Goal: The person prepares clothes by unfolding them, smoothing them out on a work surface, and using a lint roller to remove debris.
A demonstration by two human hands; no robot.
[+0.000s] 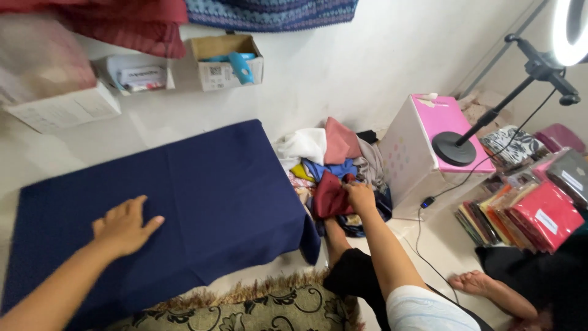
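The left hand (pixel 125 228) lies flat, fingers spread, on the navy blue cloth (pixel 202 184) spread over the floor, gripping nothing. The right hand (pixel 359 195) reaches into the pile of folded fabrics (pixel 327 156) just beside the cloth's right edge, fingers closed on a maroon cloth (pixel 329 197), though the grip itself is partly hidden. A pink-topped white box (pixel 422 153) stands beside the pile.

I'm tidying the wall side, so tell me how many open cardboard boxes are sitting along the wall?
2. One brown open box holding a blue item stands by the wall centre; a white open box with papers sits just left of it. Others may be hidden beyond the frame's edge.
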